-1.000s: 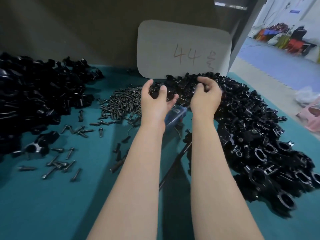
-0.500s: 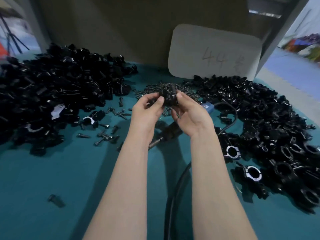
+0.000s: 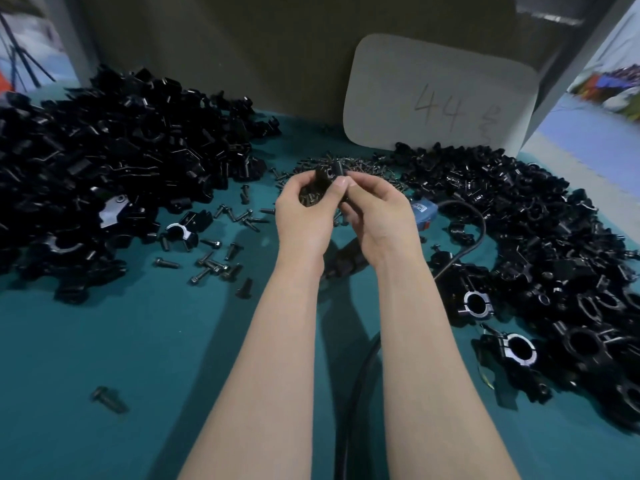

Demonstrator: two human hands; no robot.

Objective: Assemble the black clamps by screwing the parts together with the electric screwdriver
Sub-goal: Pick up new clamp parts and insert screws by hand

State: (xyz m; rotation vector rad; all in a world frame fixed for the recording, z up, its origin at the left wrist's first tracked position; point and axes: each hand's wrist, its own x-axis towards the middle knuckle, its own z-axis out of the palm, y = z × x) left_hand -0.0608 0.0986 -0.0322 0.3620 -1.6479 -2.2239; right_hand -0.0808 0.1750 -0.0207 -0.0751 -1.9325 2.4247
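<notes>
A heap of loose black clamp parts [image 3: 104,161] covered the far left of the teal table [image 3: 121,341], with stray screws [image 3: 211,261] scattered just beside it. At centre, the left hand [image 3: 304,216] curled its fingers round a black clamp [image 3: 329,174] while the right hand [image 3: 377,216] pinched the same piece from the other side, both raised above the screw pile. The electric screwdriver [image 3: 424,209] lay on the table under the hands, its blue body showing to their right. Further right sat the assembled clamps [image 3: 554,237], with a card marked "44" [image 3: 440,102] behind.
</notes>
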